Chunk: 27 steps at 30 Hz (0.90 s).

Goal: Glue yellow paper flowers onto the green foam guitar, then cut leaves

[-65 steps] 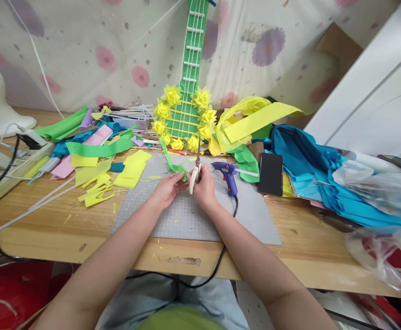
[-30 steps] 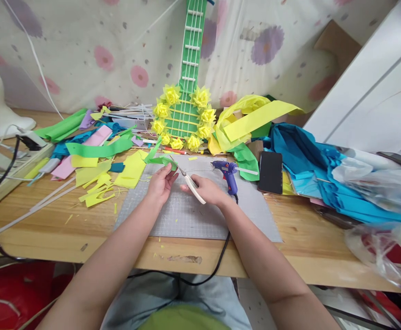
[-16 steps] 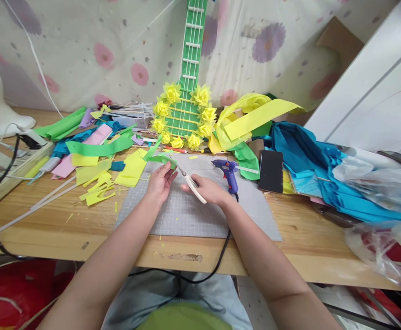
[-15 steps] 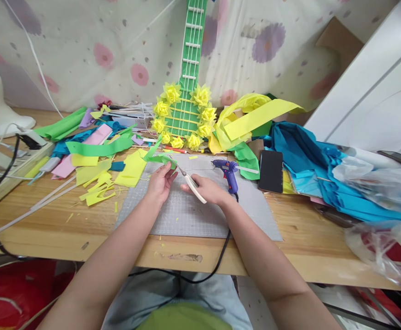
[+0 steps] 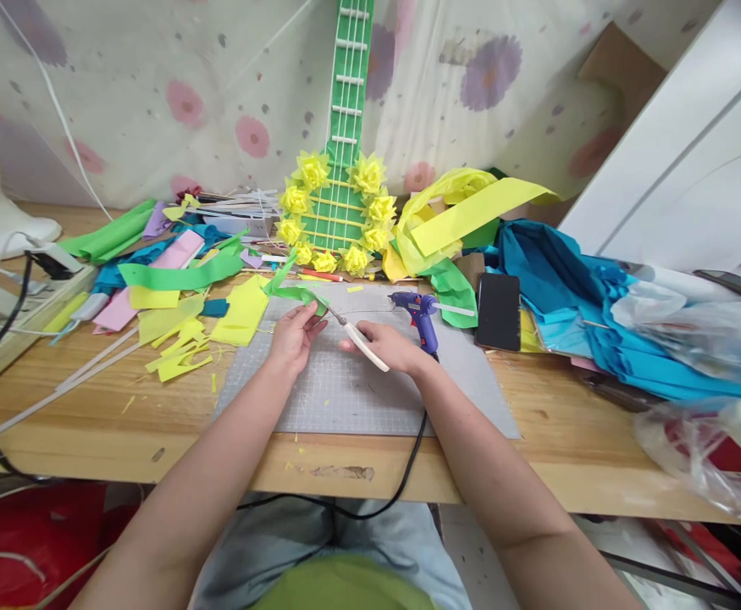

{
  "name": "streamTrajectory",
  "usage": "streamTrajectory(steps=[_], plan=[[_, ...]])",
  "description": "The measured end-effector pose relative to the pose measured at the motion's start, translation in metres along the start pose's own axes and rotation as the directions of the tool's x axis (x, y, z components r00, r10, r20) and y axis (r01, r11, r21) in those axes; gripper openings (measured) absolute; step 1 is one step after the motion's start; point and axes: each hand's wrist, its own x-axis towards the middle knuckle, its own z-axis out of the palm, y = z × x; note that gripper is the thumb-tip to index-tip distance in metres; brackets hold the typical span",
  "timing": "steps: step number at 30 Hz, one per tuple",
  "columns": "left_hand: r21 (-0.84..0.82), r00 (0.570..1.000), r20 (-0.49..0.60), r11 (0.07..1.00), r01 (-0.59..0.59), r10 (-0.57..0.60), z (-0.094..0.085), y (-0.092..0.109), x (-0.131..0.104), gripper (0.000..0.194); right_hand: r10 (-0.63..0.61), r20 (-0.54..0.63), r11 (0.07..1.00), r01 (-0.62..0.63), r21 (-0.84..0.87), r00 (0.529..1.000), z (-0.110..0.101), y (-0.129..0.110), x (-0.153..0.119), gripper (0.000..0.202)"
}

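Observation:
My left hand (image 5: 295,337) pinches a strip of green crepe paper (image 5: 290,292), whose loose end trails up and to the left. In my right hand (image 5: 386,346) is a pair of scissors (image 5: 366,346) with pale handles. The metal blades reach left to the green paper beside my left fingertips; whether they are parted I cannot make out. Both hands are above a grey cutting mat (image 5: 345,407). Behind them a green guitar-shaped piece (image 5: 338,216) leans against the wall, ringed with yellow paper flowers (image 5: 368,174).
A blue glue gun (image 5: 422,318) lies right of my right hand, its black cord (image 5: 411,470) running over the table edge. Beyond it are a phone (image 5: 498,312) and blue crepe paper (image 5: 548,280). Yellow paper scraps (image 5: 179,347) and a power strip (image 5: 46,296) are at left.
The scissors and my right hand have shifted slightly right and down relative to the paper. My left hand keeps its hold on the green strip. The whole view has shifted a little.

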Motion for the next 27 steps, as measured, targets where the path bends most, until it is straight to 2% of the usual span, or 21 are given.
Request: streamTrajectory(steps=[6,14,21,27], plan=[[0.064,1.000,0.020,0.998,0.008,-0.009,-0.002,0.000,0.001,0.021,-0.004,0.041,0.997,0.001,0.081,0.999,-0.007,0.006,-0.002,0.048],[0.140,0.997,0.078,0.990,0.003,-0.014,-0.004,0.003,0.001,0.021,-0.029,0.089,0.996,0.022,0.081,0.996,-0.014,0.017,0.001,0.045],[0.173,0.990,0.143,0.985,-0.006,-0.019,-0.007,0.005,0.004,0.026,-0.074,0.111,0.997,0.072,0.028,0.991,-0.016,0.027,0.004,0.045],[0.232,0.981,0.191,0.973,-0.020,-0.026,-0.007,0.003,0.003,0.024,-0.110,0.122,0.993,0.114,-0.029,0.986,-0.018,0.026,0.003,0.044]])
